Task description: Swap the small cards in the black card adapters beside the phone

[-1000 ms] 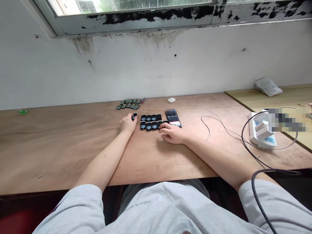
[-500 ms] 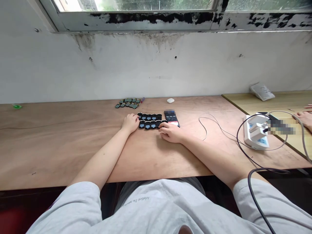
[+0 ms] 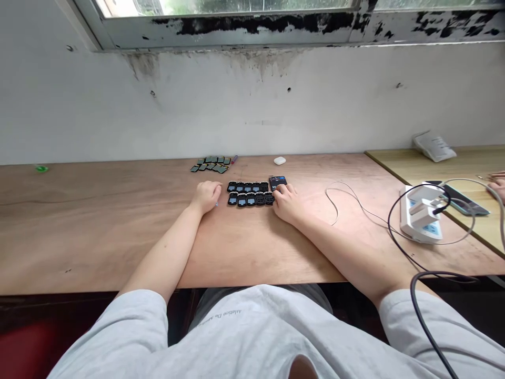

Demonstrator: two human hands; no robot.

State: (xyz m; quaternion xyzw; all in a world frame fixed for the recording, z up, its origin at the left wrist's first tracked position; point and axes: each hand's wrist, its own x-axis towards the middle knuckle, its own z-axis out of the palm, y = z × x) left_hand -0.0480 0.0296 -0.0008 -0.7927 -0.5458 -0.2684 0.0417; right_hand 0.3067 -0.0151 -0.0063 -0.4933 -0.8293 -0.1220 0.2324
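Two rows of small black cases (image 3: 248,199) lie on the table in front of me, most with a pale blue-grey pad inside. At the right end of the front row, my right hand (image 3: 287,202) rests with bent fingers slightly apart, touching or just beside the last case. It partly covers the phone (image 3: 277,181), whose dark screen shows above the fingers. Left of the rows, my left hand (image 3: 205,197) lies on the table with its fingers curled closed. A tiny blue bit peeks out at its fingertips; what it belongs to is hidden.
Several green-grey square pieces (image 3: 211,164) lie behind, beside a purple pen-like item (image 3: 234,159). A white case (image 3: 280,160) sits by the wall. Rightward are a power strip (image 3: 420,216) with cables, a tablet-like device (image 3: 465,202), a white packet (image 3: 434,146) and another person's hand (image 3: 497,187).
My right hand has moved right and back, off the front row and onto the phone's lower part. My left hand has drawn slightly left, away from the rows. The view has shifted a little.
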